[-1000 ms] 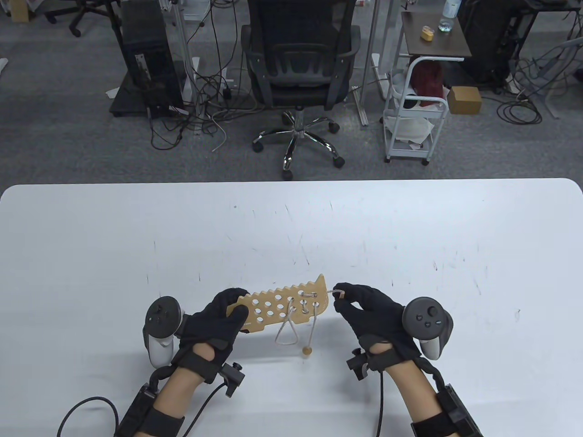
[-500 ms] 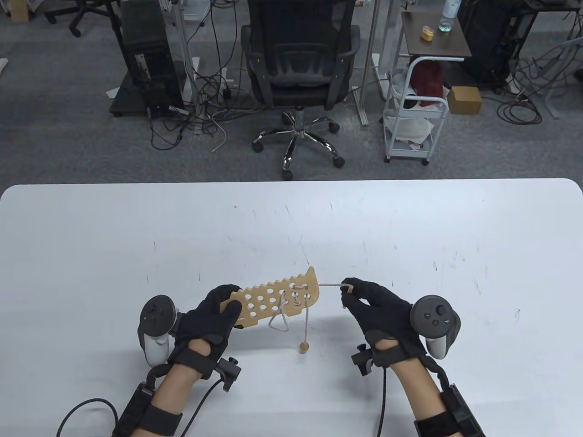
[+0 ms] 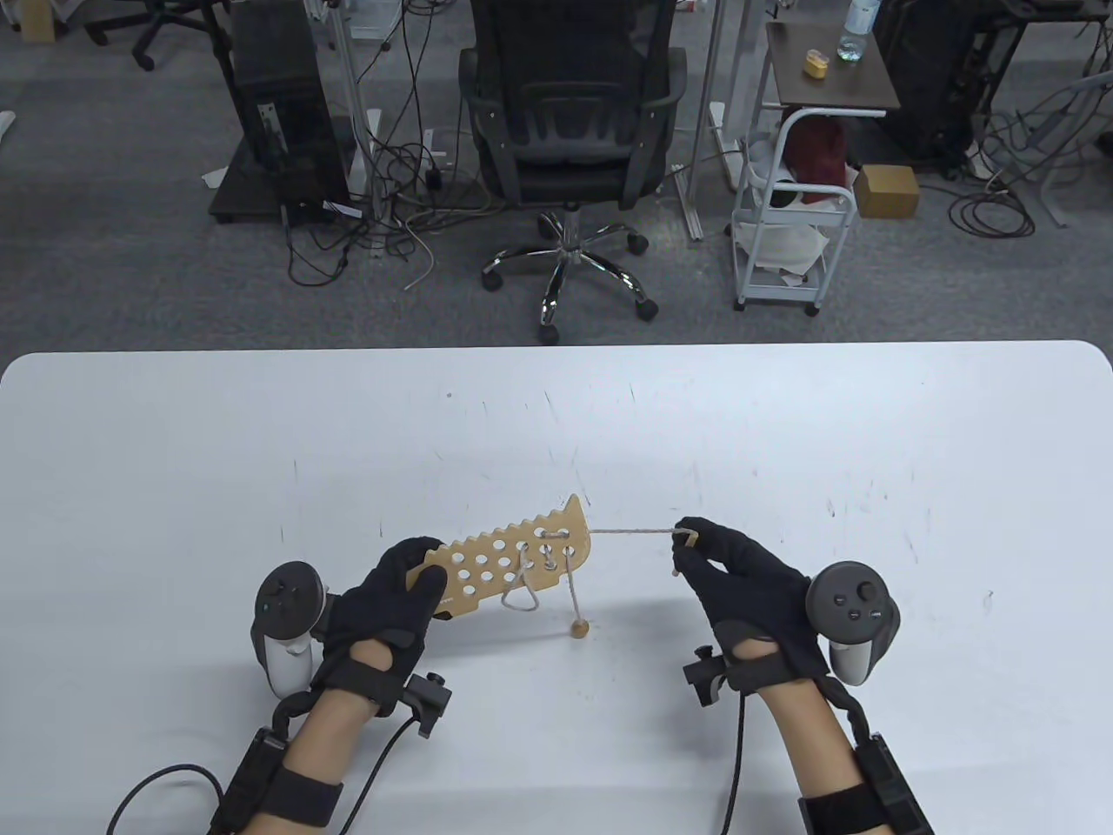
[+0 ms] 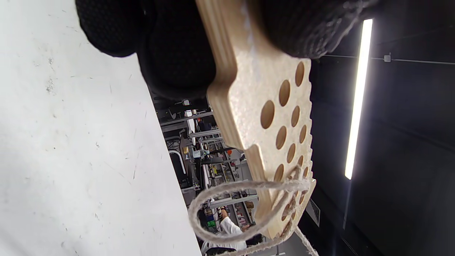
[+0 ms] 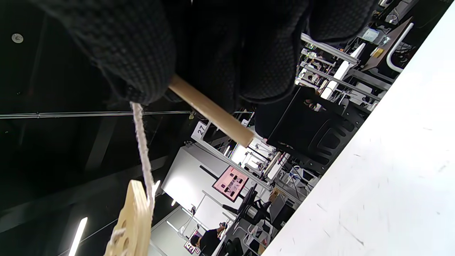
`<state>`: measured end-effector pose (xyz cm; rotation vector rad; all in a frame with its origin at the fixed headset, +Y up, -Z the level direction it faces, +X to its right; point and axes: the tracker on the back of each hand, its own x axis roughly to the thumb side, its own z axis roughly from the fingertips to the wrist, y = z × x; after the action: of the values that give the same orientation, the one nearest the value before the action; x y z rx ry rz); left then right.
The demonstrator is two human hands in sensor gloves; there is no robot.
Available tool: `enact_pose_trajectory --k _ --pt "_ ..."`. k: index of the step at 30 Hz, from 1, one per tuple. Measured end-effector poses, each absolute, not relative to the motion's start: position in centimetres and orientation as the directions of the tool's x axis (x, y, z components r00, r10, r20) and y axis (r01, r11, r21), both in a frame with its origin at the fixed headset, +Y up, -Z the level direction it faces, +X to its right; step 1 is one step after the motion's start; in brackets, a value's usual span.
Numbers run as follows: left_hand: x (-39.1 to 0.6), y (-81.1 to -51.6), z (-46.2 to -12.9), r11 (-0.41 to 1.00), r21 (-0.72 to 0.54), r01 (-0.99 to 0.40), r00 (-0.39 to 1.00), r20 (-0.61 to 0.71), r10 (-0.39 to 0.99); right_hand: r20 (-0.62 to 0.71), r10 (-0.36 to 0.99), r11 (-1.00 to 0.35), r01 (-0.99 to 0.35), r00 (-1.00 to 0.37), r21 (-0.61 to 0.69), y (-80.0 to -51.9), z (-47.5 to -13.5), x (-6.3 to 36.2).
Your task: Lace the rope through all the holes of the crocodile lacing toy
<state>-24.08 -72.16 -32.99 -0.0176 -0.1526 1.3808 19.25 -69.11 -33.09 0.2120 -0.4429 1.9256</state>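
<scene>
Rope (image 3: 633, 531) now runs taut from the toy (image 3: 513, 565) to the right hand (image 3: 739, 578), which has drawn further away from the toy while the slack loop below it has shrunk — so the latest stitch is nearly pulled through, with most holes still empty. The left hand (image 3: 391, 609) grips the toy's unlaced end, holding it above the table (image 3: 261, 452). Only the right wrist view shows the wooden needle (image 5: 209, 110) pinched between the fingers (image 5: 138, 57); the left wrist view shows the loop (image 4: 227, 209) hanging by the toy.

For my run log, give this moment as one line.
left hand: grips wooden crocodile lacing board | right hand: pinches wooden needle, beige rope taut
</scene>
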Motion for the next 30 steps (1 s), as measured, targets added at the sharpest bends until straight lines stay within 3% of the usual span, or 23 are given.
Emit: enact_pose_trajectory --k 30 --pt "-27.0 -73.3 -34.0 0.166 0.005 -0.986 0.166 0.035 0.986 0.325 0.88 -0.239 -0.914 -0.347 -0.328 -68.5 -33.1 22.4"
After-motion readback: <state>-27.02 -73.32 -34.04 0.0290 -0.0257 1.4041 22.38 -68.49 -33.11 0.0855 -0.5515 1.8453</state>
